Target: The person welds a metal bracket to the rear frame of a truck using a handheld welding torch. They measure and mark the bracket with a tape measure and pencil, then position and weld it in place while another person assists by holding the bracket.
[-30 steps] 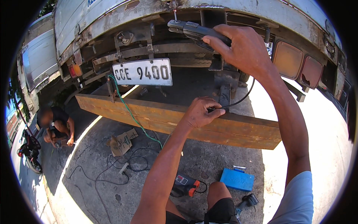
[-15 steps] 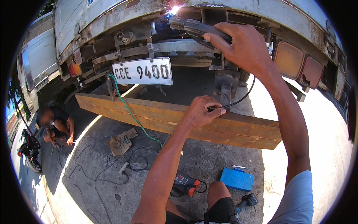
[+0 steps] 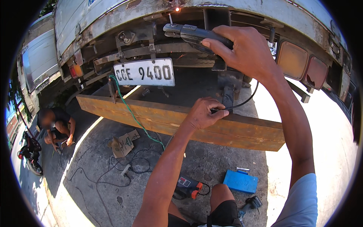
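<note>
My right hand (image 3: 244, 51) grips a black welding electrode holder (image 3: 189, 32), which has a short rod (image 3: 170, 18) standing up at its jaw. A small orange glowing spot (image 3: 177, 9) sits on the truck's lower edge, just right of the rod tip, with apparent space between. My left hand (image 3: 204, 113) rests on top of a rusty steel beam (image 3: 151, 117), fingers curled round the black cable (image 3: 244, 102) beside a dark upright bracket (image 3: 228, 94). A green cable (image 3: 130, 111) hangs from a clamp left of the number plate (image 3: 143, 72).
Tail lamps (image 3: 291, 60) flank the right arm. A crouching person (image 3: 56, 128) works at lower left near a motorbike (image 3: 30, 155). On the concrete lie cardboard (image 3: 123, 143), cables (image 3: 98, 181), an orange-black machine (image 3: 187, 187), a blue case (image 3: 240, 181) and a power drill (image 3: 251, 206).
A bright arc with sparks flared half a second ago and has shrunk to a glowing spot. My right hand has shifted the holder slightly left and down. My left hand stays put.
</note>
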A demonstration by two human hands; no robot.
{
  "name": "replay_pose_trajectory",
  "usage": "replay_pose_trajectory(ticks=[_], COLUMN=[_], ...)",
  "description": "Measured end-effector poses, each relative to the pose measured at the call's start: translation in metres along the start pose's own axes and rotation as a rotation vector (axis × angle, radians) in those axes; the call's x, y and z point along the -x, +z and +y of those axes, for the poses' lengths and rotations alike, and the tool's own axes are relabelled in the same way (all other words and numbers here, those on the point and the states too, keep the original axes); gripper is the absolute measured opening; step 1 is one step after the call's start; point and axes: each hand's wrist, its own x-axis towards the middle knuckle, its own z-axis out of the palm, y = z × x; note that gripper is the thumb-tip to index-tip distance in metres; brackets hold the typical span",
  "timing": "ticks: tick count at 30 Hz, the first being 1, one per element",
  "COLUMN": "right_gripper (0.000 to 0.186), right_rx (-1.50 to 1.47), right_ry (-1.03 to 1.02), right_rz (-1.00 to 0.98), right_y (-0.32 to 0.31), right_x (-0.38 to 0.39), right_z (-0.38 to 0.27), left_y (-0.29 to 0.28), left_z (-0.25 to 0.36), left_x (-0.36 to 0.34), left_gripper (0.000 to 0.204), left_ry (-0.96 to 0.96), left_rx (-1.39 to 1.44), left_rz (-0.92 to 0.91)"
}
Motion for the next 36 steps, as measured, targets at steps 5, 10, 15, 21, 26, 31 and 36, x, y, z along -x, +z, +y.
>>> replay_pose_trajectory(ticks=[5, 10, 15, 21, 26, 31, 36], right_gripper=[0.053, 0.055, 0.056, 0.057, 0.057, 0.059, 0.057], right_rx=[0.011, -0.007, 0.036, 0.044, 0.053, 0.045, 0.092], right_ry=[0.026, 0.076, 0.043, 0.034, 0.047, 0.052, -0.014], right_rz=[0.007, -0.020, 0.007, 0.019, 0.019, -0.015, 0.067], right_y=[0.002, 0.002, 0.003, 0.006, 0.006, 0.006, 0.009], right_x=[-0.003, -0.002, -0.004, -0.005, -0.007, -0.008, -0.009], right_z=[0.004, 0.006, 0.010, 0.013, 0.011, 0.012, 0.015], left_y=[0.000, -0.001, 0.000, 0.000, -0.001, -0.001, -0.001], left_z=[0.000, 0.001, 0.002, 0.002, 0.001, 0.001, 0.001], left_x=[0.000, 0.000, 0.000, -0.001, 0.000, 0.000, 0.000], left_gripper=[0.026, 0.027, 0.026, 0.027, 0.027, 0.027, 0.028], left_ry=[-0.023, -0.035, -0.027, -0.013, -0.044, -0.006, -0.033], left_rx=[0.012, -0.003, 0.013, -0.005, 0.011, -0.009, 0.022], left_rz=[-0.004, -0.029, -0.002, 0.004, -0.002, 0.008, 0.012])
